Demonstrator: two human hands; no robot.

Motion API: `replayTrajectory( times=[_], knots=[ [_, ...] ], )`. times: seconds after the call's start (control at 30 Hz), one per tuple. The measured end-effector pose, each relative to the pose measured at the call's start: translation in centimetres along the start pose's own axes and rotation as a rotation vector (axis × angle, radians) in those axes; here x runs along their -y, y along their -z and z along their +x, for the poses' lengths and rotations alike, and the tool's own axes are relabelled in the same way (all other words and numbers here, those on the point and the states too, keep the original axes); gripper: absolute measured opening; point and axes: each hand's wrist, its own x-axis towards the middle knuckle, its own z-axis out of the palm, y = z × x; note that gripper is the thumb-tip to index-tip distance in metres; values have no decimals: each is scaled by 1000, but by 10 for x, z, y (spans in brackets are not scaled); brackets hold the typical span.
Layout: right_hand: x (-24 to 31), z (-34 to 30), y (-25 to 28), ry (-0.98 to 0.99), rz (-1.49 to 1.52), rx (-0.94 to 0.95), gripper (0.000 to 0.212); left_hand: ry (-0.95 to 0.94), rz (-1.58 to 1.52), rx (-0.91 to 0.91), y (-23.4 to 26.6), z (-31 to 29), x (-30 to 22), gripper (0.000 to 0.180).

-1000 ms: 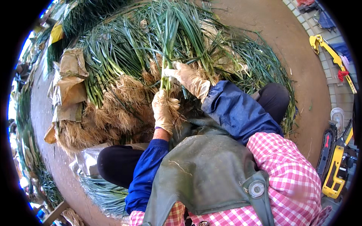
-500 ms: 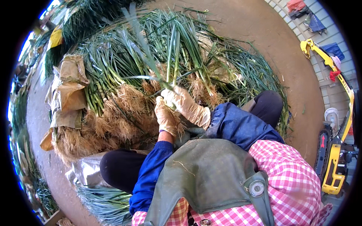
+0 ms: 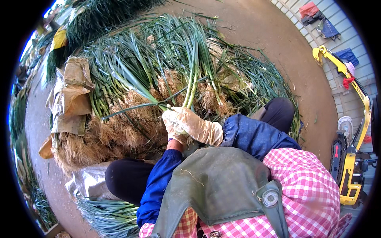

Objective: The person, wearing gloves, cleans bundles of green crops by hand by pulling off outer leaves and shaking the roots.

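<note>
Just beyond the apron [image 3: 216,182], green onions [image 3: 192,92] are clasped by the gloved right hand [image 3: 198,126], its fingers curled around them. The left hand [image 3: 173,126] is pressed against it; whether its fingers are pinching cannot be told. Farther beyond the apron, an onion heap [image 3: 131,65] is spread.

A head-worn fisheye looks down at the nearby fingers [image 3: 177,118].
</note>
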Motion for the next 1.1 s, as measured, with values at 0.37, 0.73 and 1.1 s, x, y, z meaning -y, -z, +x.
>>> replayTrajectory(
  times=[0.37,0.73,1.1],
  knots=[
    [-14,10,27,120,-670,-22,20,123,264,41,6,-6,-4,26],
    [34,59,78,319,137,-111,16,-192,327,34,-4,11,-1,28],
    [-24,124,130,-285,-351,-253,37,-193,205,-66,-16,-2,-6,24]
  ],
)
